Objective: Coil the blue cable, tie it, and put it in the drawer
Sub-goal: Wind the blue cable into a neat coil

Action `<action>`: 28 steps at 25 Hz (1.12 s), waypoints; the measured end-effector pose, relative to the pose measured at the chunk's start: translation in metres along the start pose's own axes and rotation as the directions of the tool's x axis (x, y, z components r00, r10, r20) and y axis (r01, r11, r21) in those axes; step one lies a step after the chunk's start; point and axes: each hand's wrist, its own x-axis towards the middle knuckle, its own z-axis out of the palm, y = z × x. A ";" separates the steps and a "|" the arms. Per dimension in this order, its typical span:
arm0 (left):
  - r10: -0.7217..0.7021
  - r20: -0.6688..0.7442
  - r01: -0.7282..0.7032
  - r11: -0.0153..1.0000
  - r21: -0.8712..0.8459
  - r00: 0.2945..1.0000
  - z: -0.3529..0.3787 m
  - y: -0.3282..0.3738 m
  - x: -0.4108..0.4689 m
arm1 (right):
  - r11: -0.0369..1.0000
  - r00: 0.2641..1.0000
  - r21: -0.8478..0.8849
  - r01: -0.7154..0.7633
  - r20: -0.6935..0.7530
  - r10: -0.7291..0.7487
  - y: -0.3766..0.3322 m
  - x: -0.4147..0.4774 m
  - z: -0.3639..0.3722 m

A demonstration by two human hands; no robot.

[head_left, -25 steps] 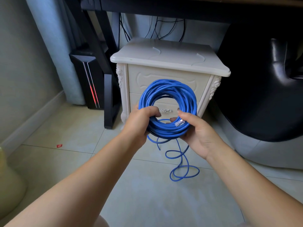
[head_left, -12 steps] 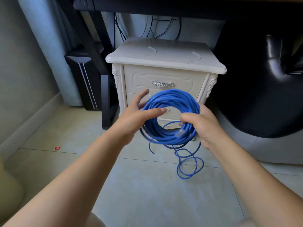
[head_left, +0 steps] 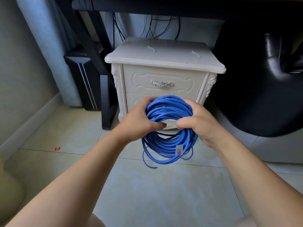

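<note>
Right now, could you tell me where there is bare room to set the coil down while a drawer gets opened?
The white nightstand's top is bare. So is the tiled floor in front, between the forearms, and left toward the red scrap. It is crowded behind and right: black desk legs and the black chair hem the stand in. Both hands hold the blue cable.

The blue cable (head_left: 170, 128) now hangs lower than a second ago, its coil covering the lower drawer (head_left: 136, 100) instead of the upper drawer (head_left: 162, 81), whose silver handle (head_left: 162, 83) is uncovered. The left hand (head_left: 141, 122), spread open half a second ago, now closes on the coil's left side with the thumb through the middle. The right hand (head_left: 196, 123) grips the right side higher up. The clear plug (head_left: 179, 149) has left the right hand's fingers and dangles at the coil's bottom. The loose tail below is shorter, drawn up from the floor (head_left: 147, 194).
</note>
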 end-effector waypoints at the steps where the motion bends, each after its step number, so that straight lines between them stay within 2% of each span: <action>1: -0.015 -0.051 0.016 1.000 0.019 0.999 0.002 0.000 0.001 | 1.000 1.000 0.014 -0.010 0.002 0.010 0.001 0.001 0.000; 3: -0.073 -0.127 0.070 0.997 -0.030 0.989 0.006 -0.002 0.004 | 0.999 0.999 0.039 -0.034 0.030 0.033 0.001 0.002 -0.001; 7: -0.238 -0.177 0.176 0.934 -0.310 0.955 0.006 -0.005 0.008 | 0.986 0.981 0.094 -0.140 0.144 0.126 0.003 -0.001 -0.006; 10: -0.395 -0.234 0.248 0.842 -0.478 0.888 -0.001 -0.010 0.012 | 0.969 0.962 0.168 -0.179 0.236 0.137 0.008 -0.005 -0.005; 12: -0.473 -0.277 0.277 0.800 -0.532 0.837 -0.003 -0.015 0.014 | 0.969 0.962 0.185 -0.162 0.247 0.114 0.012 -0.008 0.003; 16: -0.549 -0.322 0.288 0.753 -0.591 0.772 0.007 -0.015 0.013 | 0.982 0.978 0.132 -0.131 0.182 0.106 0.023 -0.006 0.023; 21: -0.567 -0.375 0.262 0.745 -0.614 0.733 0.015 -0.012 0.010 | 0.976 0.992 0.176 -0.128 0.044 0.122 0.025 -0.003 0.035; 24: -0.539 -0.370 0.212 0.738 -0.640 0.757 0.018 -0.004 0.005 | 0.970 0.987 0.218 -0.103 -0.101 0.128 0.025 0.002 0.039; 28: -0.443 -0.300 0.158 0.742 -0.651 0.845 0.024 0.003 0.000 | 0.926 0.963 0.365 -0.094 -0.202 0.178 0.024 0.006 0.034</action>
